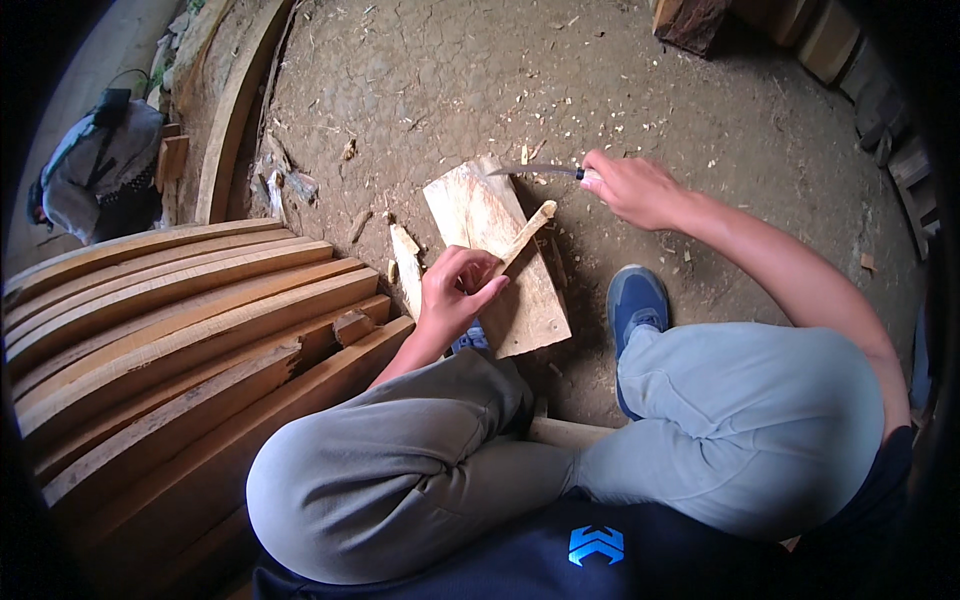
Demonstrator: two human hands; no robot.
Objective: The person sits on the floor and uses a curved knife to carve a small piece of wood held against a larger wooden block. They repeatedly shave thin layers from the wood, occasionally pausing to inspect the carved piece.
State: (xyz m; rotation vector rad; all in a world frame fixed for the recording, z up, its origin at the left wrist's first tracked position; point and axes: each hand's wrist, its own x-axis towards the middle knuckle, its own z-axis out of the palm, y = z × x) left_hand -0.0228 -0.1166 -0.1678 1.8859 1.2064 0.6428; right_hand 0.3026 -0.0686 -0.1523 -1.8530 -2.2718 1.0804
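My right hand (632,190) is closed around the handle of a knife with a narrow, slightly curved blade (535,169). The blade points left, over the far end of a thick wooden board (530,310). Below it, my left hand (462,290) is closed on the near end of a pale, carved wooden stick (528,234) with a thicker, rounded far end. The stick slants up and right above the board, apart from the blade. My fingers partly hide its lower end.
Stacked timber planks (200,320) fill the left side. A split wood piece (407,262) lies left of the board. Shavings dot the dirt floor (440,90). My blue shoe (637,300) stands right of the board. Another person (105,165) is bent over at far left.
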